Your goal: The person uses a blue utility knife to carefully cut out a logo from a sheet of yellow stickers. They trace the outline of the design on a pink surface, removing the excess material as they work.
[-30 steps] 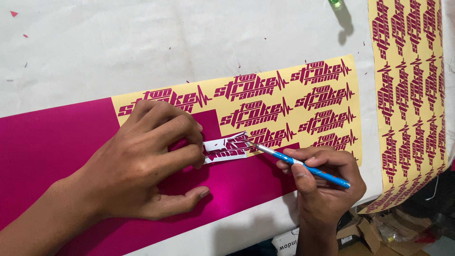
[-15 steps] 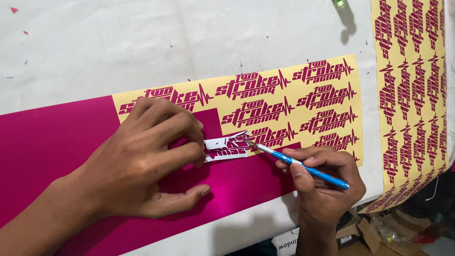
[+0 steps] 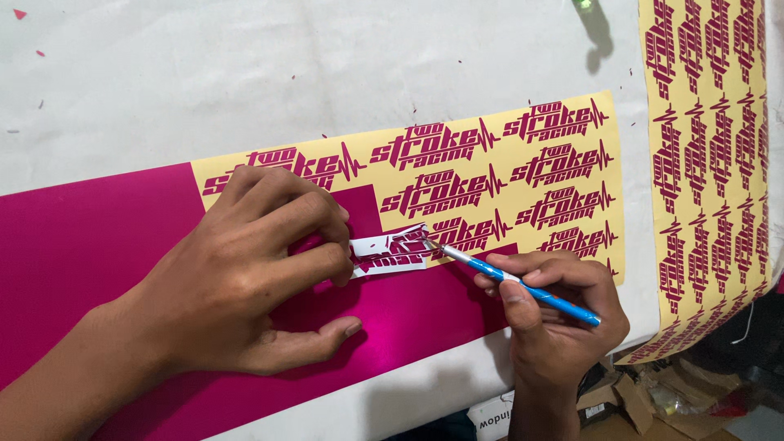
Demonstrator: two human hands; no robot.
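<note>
Pinching a blue craft knife [image 3: 523, 286], the right hand [image 3: 555, 318] half hides its handle; the left hand [image 3: 245, 278], fingers spread and grasping nothing, covers part of the magenta vinyl sheet [image 3: 98, 237] at centre frame.

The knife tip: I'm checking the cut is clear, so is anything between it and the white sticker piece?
Nothing visible: the knife in the right hand already meets the piece, pinned by the left hand.

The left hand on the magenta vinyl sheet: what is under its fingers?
The left hand presses on the magenta vinyl sheet, fingertips pinning a small white cut piece. The palm hides the vinyl below. The right hand's blue knife touches that piece.
</note>
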